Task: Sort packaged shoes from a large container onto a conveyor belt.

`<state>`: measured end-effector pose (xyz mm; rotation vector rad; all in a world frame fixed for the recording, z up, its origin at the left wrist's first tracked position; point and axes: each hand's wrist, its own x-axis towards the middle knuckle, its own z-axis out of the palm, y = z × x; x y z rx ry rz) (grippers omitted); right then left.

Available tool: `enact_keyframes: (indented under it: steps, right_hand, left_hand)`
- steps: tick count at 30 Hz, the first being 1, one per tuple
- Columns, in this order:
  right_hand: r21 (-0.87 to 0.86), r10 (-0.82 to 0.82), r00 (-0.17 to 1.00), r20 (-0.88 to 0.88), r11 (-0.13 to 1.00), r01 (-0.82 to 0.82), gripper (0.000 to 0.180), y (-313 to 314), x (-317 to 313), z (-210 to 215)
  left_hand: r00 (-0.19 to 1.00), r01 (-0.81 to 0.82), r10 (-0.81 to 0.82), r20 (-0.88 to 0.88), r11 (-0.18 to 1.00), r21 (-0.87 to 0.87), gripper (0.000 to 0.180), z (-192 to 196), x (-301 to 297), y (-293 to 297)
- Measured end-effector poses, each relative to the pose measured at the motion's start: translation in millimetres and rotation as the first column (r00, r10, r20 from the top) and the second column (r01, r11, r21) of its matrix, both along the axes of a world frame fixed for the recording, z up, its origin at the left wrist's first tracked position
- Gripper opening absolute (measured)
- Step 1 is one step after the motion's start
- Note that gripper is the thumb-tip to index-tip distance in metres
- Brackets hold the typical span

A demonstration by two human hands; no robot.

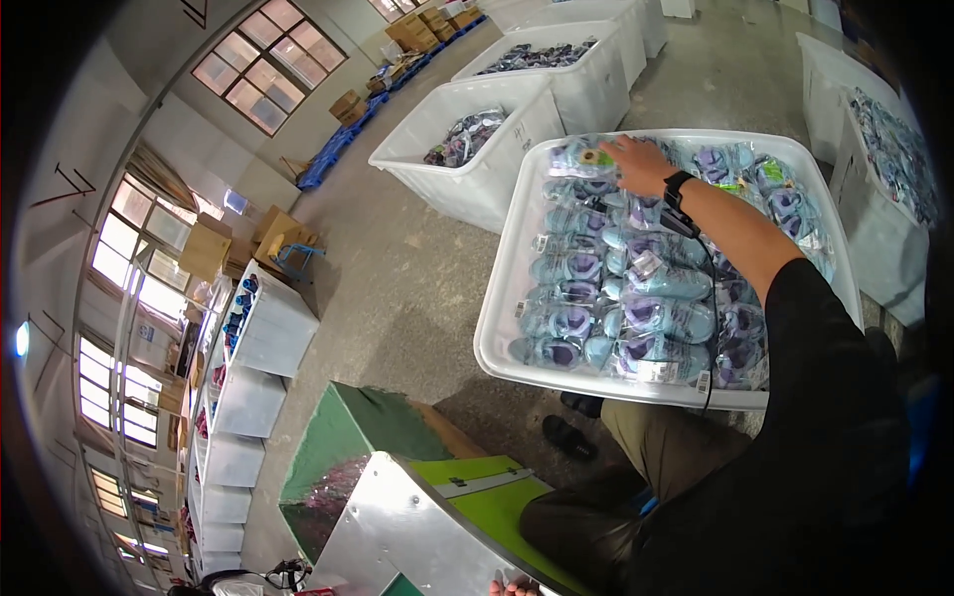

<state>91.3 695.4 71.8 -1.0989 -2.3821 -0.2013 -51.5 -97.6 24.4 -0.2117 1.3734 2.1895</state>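
A large white bin [502, 298] holds rows of light-blue and purple shoes [666, 318] in clear plastic bags. My right hand [641, 167] reaches across to its far left corner. The fingers are closed on the right end of one bagged pair of shoes [576, 159], which lies on top of the row; the thumb side is partly hidden. A dark band with a cable sits on my right wrist. Only the fingertips of my left hand [514, 588] show at the lower edge, by the metal tabletop [397, 526]; whether they hold anything is out of sight.
White bins with bagged goods stand beyond [467, 169] and at the right [884, 189]. A green box [343, 437] and a lime-green panel [477, 482] adjoin the metal tabletop. White containers [268, 328] line the left. Cartons sit on blue pallets [333, 154] by the wall.
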Motion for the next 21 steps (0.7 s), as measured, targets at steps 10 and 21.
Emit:
enact_keyframes:
  steps: [10, 21]
  right_hand:
    - [-0.449, 0.075, 0.934, -0.348, 0.862, -0.236, 0.056, -99.8, 6.7, -71.7]
    - [-0.522, 0.578, 0.759, -0.300, 0.567, -0.637, 0.048, -225.5, -37.9, -81.1]
  left_hand:
    - [0.994, -0.014, 0.019, 0.112, 0.999, -0.044, 0.059, -28.0, -13.9, -21.9]
    - [0.999, 0.013, -0.018, 0.034, 0.988, 0.156, 0.049, -31.4, -4.3, -29.9]
